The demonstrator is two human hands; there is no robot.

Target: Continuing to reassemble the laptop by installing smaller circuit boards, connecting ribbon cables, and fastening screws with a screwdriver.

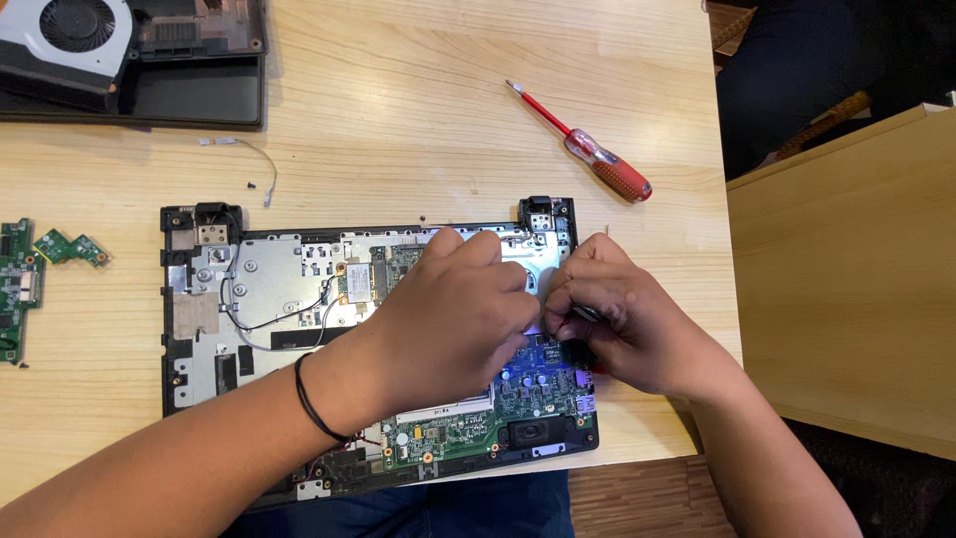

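An opened laptop base (249,299) lies flat on a wooden table (398,100), its silver metal plate, black wires and green circuit board (468,423) exposed. The left hand (453,319), fingers curled, rests on the board's middle. The right hand (622,314) pinches a small dark part (583,314) at the laptop's right edge. A red screwdriver (597,159) lies well apart.

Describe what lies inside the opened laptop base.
Inside the laptop base show a green circuit board, silver plate and black wires. Both hands cover the middle.
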